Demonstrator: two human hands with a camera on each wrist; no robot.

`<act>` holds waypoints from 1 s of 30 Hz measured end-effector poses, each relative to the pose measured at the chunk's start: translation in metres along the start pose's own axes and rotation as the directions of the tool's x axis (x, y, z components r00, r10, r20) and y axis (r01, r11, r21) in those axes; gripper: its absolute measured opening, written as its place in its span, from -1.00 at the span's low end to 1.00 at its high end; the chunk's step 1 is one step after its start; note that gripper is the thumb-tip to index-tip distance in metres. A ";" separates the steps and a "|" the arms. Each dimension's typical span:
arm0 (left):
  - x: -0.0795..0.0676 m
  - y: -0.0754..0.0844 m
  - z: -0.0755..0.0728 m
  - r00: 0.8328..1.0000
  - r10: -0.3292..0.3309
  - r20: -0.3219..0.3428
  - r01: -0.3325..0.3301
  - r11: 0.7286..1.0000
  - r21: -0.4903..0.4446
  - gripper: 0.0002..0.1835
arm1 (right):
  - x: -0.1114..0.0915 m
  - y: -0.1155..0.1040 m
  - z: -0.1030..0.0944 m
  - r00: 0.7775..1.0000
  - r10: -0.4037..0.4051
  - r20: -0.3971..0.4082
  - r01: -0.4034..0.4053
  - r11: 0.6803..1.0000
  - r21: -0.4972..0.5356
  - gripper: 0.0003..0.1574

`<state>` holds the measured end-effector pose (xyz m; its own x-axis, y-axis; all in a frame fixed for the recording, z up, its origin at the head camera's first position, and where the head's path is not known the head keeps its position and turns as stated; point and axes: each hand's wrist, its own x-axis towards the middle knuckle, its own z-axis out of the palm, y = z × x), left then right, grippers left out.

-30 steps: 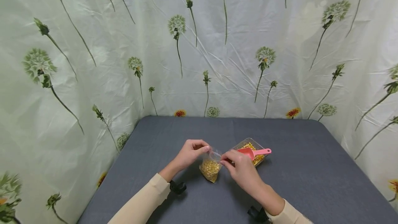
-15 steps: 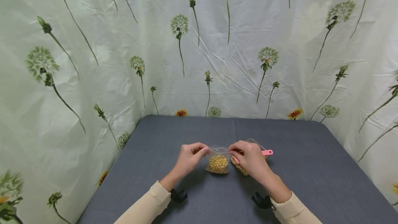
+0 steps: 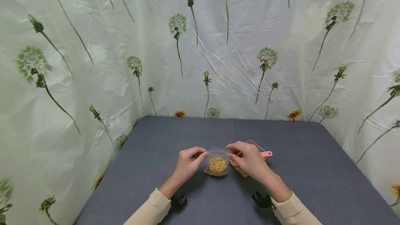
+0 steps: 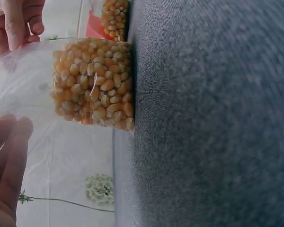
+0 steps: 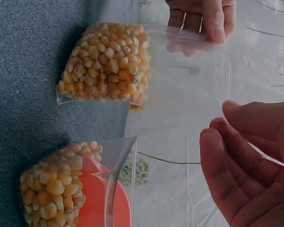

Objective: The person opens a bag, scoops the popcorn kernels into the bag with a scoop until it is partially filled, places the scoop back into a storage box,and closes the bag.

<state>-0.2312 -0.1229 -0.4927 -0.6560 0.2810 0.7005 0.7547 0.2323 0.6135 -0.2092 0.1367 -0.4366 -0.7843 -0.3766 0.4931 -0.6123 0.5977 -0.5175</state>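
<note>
A clear zip bag (image 3: 217, 166) of corn kernels stands on the table between the hands, its lower part filled, its upper part thin and see-through. My left hand (image 3: 186, 165) pinches the left end of the bag's top; in the right wrist view the left thumb lies in front of the film, with fingers behind it. My right hand (image 3: 250, 159) holds the opposite top edge between thumb and fingertips, plain in the right wrist view (image 5: 255, 156). The bag's mouth curves slightly apart between them. Kernels (image 4: 94, 85) press against the film, and the bag's base touches the cloth.
Behind and partly under the right hand stands a clear plastic tub (image 5: 118, 184) of corn kernels. A pink scoop (image 3: 266, 153) lies in it, handle sticking out rightward. Grey cloth (image 3: 175, 131) covers the table; a flower-print curtain (image 3: 200, 44) hangs behind.
The bag, earlier tilted and hanging with a corner down, has come upright onto the table. My right hand moved rightward, spreading the bag's top; both hands then sank slightly.
</note>
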 end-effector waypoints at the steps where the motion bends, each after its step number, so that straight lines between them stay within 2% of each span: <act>1: -0.001 0.000 0.000 1.000 0.002 -0.001 -0.002 1.000 0.003 -0.94 | -0.001 0.000 0.000 1.000 0.006 0.007 -0.007 1.000 0.001 -0.71; 4: -0.003 -0.001 -0.001 1.000 0.015 -0.004 -0.015 1.000 0.008 -0.94 | -0.002 -0.001 -0.001 0.999 0.024 0.024 -0.024 1.000 0.003 -0.82; 12: 0.000 -0.002 -0.003 0.998 0.059 -0.016 -0.058 0.998 0.016 -0.83 | 0.001 0.000 0.000 0.999 0.011 0.035 -0.011 1.000 0.000 -0.88; 22: -0.003 0.003 -0.003 0.999 0.033 0.001 -0.033 0.999 0.033 -0.90 | 0.000 0.002 0.002 0.999 0.004 0.049 -0.005 1.000 0.008 -0.91; 30: 0.001 0.002 0.000 0.999 0.044 0.003 -0.044 0.998 0.038 -0.89 | -0.002 0.005 0.001 0.999 0.014 0.045 -0.014 1.000 0.008 -0.88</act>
<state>-0.2302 -0.1222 -0.4907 -0.6222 0.2938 0.7256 0.7826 0.2549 0.5679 -0.2110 0.1397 -0.4403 -0.7963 -0.4000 0.4538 -0.6020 0.5973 -0.5298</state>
